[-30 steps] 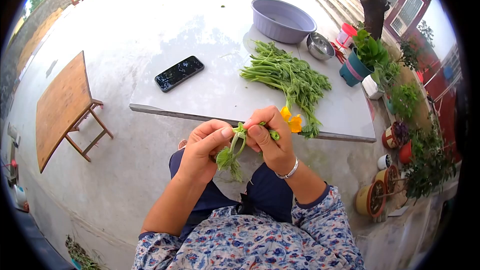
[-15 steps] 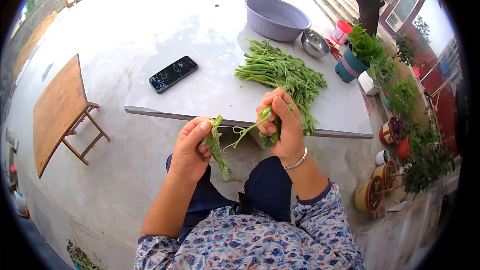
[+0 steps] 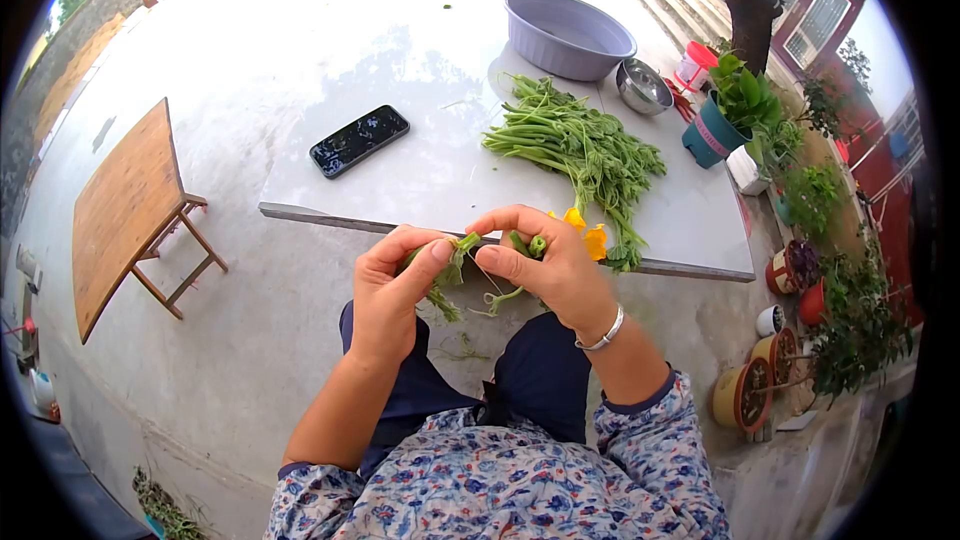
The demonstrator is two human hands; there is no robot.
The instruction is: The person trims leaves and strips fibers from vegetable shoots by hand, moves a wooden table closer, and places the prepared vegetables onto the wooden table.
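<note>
The pale table (image 3: 400,185) carries a heap of greens (image 3: 590,145) on its right half, tips trailing to the near edge. Apart half a second ago, the hands now meet just off that edge, so both seem busy with one piece. The right hand (image 3: 552,275) keeps green stalks (image 3: 538,246) in its curled fingers, its thumb and forefinger narrowly parted; whether they grip the sprig, I can't tell. The left hand (image 3: 392,285) pinches that small sprig (image 3: 467,242).

Head-worn camera, wide round view, facing forward and down, close above lap (image 3: 545,370)
</note>
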